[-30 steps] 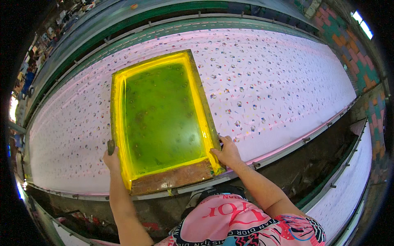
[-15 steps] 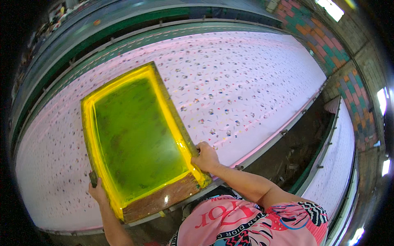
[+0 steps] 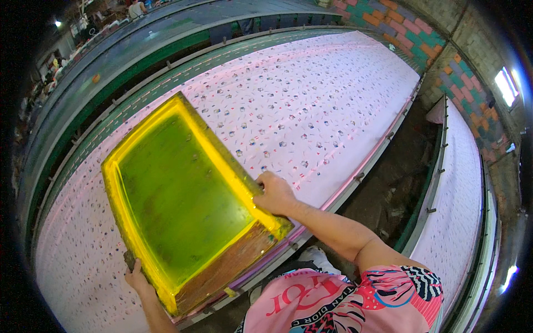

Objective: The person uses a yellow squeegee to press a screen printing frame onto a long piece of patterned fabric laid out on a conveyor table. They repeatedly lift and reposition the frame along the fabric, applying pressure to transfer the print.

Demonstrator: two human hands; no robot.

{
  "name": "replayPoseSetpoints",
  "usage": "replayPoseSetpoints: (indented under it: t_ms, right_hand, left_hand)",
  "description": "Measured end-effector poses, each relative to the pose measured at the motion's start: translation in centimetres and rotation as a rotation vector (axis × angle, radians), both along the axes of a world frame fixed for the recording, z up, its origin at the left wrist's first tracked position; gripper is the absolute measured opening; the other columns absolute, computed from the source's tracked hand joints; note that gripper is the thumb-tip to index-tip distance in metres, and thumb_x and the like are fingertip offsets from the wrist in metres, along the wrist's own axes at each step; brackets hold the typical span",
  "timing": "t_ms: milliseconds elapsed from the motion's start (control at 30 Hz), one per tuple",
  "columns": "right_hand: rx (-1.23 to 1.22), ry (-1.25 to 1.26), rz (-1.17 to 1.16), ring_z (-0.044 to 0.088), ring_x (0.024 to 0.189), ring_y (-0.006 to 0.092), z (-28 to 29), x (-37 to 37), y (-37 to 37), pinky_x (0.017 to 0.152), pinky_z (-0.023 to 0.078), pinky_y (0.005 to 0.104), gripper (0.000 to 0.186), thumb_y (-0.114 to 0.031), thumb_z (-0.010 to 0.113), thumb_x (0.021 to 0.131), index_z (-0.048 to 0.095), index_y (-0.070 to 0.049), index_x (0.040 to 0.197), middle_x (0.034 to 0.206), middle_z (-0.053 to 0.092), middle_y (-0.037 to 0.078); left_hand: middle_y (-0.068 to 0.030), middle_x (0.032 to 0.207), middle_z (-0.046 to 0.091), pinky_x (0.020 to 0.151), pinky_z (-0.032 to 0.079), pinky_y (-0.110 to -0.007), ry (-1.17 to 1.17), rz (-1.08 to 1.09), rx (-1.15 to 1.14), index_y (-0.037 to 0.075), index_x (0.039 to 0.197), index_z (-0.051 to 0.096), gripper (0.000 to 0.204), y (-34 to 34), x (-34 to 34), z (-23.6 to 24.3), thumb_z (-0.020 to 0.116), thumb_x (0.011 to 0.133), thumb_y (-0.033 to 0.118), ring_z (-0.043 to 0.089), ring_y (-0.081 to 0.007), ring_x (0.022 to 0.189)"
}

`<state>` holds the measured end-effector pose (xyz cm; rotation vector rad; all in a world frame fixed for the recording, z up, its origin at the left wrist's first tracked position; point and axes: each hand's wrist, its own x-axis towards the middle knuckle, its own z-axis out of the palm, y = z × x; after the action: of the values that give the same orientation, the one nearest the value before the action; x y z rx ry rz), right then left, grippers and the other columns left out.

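Note:
A screen-printing frame (image 3: 183, 194) with green mesh and thick yellow borders is gripped between my two hands over the pink printed fabric (image 3: 311, 105). My right hand (image 3: 275, 195) is closed round its right edge, close to the near corner. At the left edge, my left hand (image 3: 137, 279) has its fingers closed on the frame beside a small dark block (image 3: 129, 260). A brown strip (image 3: 222, 266) runs along the frame's near end. I cannot tell whether the frame's underside touches the fabric, whose small scattered motifs show beyond it.
The fabric covers a long table with a metal rail (image 3: 358, 177) along its near edge. Right of a dark aisle (image 3: 383, 177) stands another fabric-covered table (image 3: 458, 166). Farther off are a long dark table (image 3: 150, 39), a seated person (image 3: 136, 9) and a coloured brick wall (image 3: 388, 22).
The frame has tilted, its near end showing more of the brown strip. Both hands keep their hold on it. My view has turned, and the tables sit more steeply in it.

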<state>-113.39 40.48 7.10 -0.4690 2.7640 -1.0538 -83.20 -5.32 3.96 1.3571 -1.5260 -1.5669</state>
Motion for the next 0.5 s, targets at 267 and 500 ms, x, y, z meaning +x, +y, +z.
replayPoseSetpoints:
  t_ms: [267,500]
  right_hand:
    - [0.043,-0.02,-0.05,0.072,0.115,0.0426,-3.0,-14.7,16.5,0.101,0.059,0.0506,0.042,-0.024,0.081,0.078,0.078,0.0,0.113,0.121,0.074,0.024]
    - [0.137,-0.125,-0.157,0.075,0.112,0.0422,-6.7,-24.8,31.6,0.1,0.06,0.0496,0.047,-0.023,0.082,0.078,0.081,-0.002,0.119,0.122,0.077,0.023]
  left_hand:
    - [-0.0113,0.111,0.076,0.083,0.058,-0.039,0.044,-0.043,-0.062,-0.005,0.124,0.072,0.031,14.5,-14.7,-2.7,0.081,0.096,0.004,0.072,-0.024,0.092]
    - [-0.0097,0.106,0.075,0.081,0.057,-0.037,0.026,-0.019,-0.124,-0.004,0.12,0.07,0.027,31.6,-25.9,-5.1,0.08,0.096,0.002,0.07,-0.0219,0.09]
